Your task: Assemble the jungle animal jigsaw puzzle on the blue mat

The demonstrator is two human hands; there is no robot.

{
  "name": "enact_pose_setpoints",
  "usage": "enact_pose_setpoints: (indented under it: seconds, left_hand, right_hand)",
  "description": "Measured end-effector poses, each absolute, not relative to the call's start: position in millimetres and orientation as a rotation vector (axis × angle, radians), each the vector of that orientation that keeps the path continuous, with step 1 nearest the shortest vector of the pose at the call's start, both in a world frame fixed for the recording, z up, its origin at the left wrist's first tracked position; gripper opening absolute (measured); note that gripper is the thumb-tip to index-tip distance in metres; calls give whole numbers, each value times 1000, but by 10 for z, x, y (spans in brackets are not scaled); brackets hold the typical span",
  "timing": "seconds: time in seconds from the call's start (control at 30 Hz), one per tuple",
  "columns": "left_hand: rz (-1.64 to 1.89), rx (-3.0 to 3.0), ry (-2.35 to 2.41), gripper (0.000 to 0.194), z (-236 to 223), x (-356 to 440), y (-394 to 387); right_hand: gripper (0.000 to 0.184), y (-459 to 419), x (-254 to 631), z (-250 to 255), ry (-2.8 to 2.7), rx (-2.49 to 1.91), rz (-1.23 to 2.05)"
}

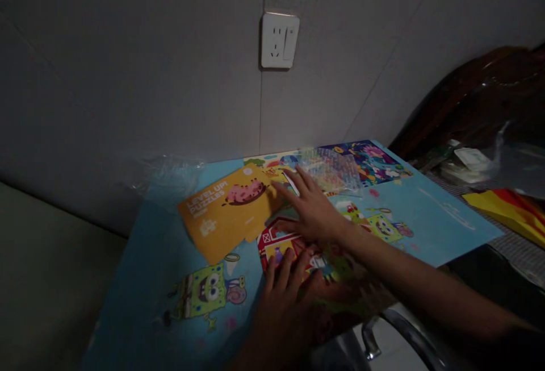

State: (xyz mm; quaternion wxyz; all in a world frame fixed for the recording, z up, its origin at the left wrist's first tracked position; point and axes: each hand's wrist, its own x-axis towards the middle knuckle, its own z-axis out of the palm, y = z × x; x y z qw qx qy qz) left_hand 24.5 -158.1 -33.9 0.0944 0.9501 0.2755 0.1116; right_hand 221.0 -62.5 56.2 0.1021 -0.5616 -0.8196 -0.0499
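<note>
My left hand point(286, 286) lies flat with fingers spread on a red-framed puzzle picture point(279, 241) near the front of a blue cartoon-printed board point(170, 257). My right hand point(310, 206) reaches across further back, fingers stretched out flat, fingertips at the edge of an orange "Level Up! Puzzles" card point(225, 212). A clear bubble-textured plastic sheet point(336, 169) lies just beyond the right hand, over another colourful puzzle picture point(370, 161). Neither hand grips anything.
A grey wall with a white socket and switch point(279, 40) rises behind the board. Crumpled clear plastic point(170, 175) sits at the board's back left. To the right lie yellow-red paper point(506, 206), small boxes point(468, 163) and a dark wooden chair back point(477, 98). A metal tube point(404, 331) curves below.
</note>
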Motion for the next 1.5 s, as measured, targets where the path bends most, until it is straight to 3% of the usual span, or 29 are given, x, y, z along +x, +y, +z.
enact_pose_setpoints:
  seconds: [0.1, 0.2, 0.4, 0.63, 0.8, 0.9, 1.03, 1.13, 1.3, 1.37, 1.43, 1.5]
  left_hand:
    - [342, 2830, 821, 52, -288, 218, -1589]
    - [313, 2847, 803, 54, -211, 201, -1604]
    - [246, 2865, 864, 50, -135, 249, -1658]
    - [357, 3054, 1025, 61, -139, 327, -1745]
    - [460, 3219, 1040, 60, -218, 427, -1668]
    - [492, 3285, 1050, 56, -276, 461, -1582]
    - [537, 3337, 1031, 51, -343, 466, -1498]
    - [539, 3378, 1039, 50, -389, 470, -1508]
    - [718, 3172, 1143, 51, -289, 419, -1331]
    - [769, 3013, 1304, 50, -137, 368, -1027]
    - [822, 2841, 1562, 41, 19, 321, -629]
    - [740, 2831, 1509, 28, 112, 291, -254]
  right_hand:
    - [122, 149, 1960, 867, -2811, -1412, -18]
    - [133, 628, 1745, 939, -3119, -1205, 87]
    - [123, 742, 1703, 1080, -3100, -1071, -17]
    - [123, 482, 2451, 1319, -2775, -1515, 69]
    - [112, 387, 2973, 950, -2729, -1593, 305]
    - [101, 472, 3100, 985, -2694, -1494, 477]
    - [72, 789, 3225, 1363, -2615, -1382, 963]
    - [45, 1084, 3338, 1590, -2458, -1419, 1149]
    - [45, 1236, 3404, 1553, -1938, -1660, 378]
    - [50, 1131, 3361, 1449, -1935, -1564, 280]
    - [64, 981, 3292, 1327, -2184, -1402, 300]
    - [93, 836, 3218, 1198, -2545, -1273, 281]
